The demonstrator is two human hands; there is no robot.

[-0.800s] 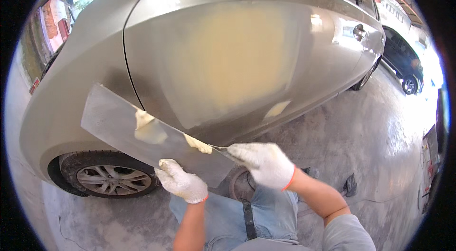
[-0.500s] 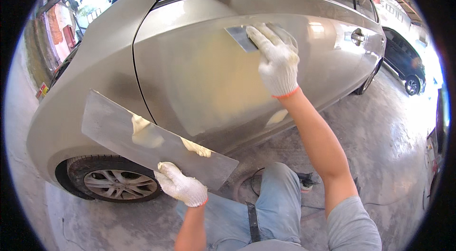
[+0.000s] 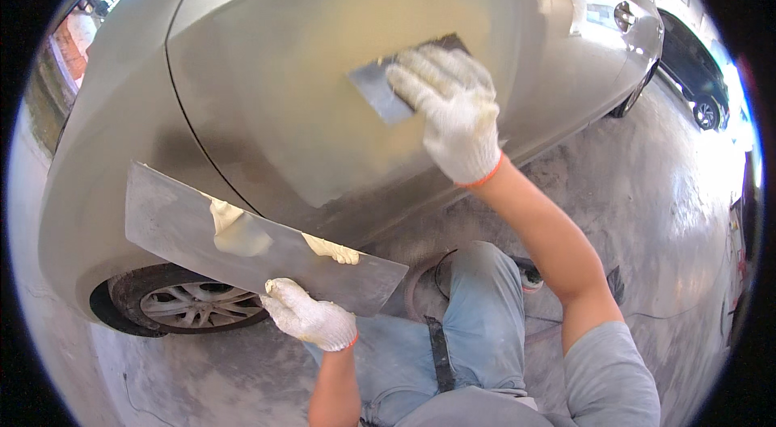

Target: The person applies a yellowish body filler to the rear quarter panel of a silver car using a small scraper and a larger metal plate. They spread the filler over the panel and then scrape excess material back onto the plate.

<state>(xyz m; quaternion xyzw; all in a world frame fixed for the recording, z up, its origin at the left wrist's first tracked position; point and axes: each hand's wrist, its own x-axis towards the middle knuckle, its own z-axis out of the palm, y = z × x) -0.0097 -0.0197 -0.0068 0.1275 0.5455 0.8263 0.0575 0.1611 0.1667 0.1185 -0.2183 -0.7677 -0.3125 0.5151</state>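
Note:
My right hand point(image 3: 458, 108), in a white knit glove with an orange cuff, grips a wide flat metal putty spreader point(image 3: 378, 92). The spreader's blade lies against, or very close to, the car door point(image 3: 259, 116), over a yellowish smear of filler point(image 3: 323, 35) on a dull grey patch. Lower left, my gloved left hand point(image 3: 311, 315) holds a long grey mixing board point(image 3: 174, 213) by its near edge; the fingers beneath are hidden. Two lumps of cream putty point(image 3: 330, 250) sit along the board's far edge, one with a thin smear below it.
The beige car's front wheel point(image 3: 202, 304) is beyond the board, at the left. A door handle point(image 3: 624, 16) is at the upper right, with a dark car point(image 3: 691, 63) farther back. My bent knee point(image 3: 485, 265) is near the door's lower edge, above a concrete floor point(image 3: 598, 185).
My right hand has moved the spreader down the door, from near the patch's top to its middle. The view has tilted downward. My left hand still holds the board in much the same pose.

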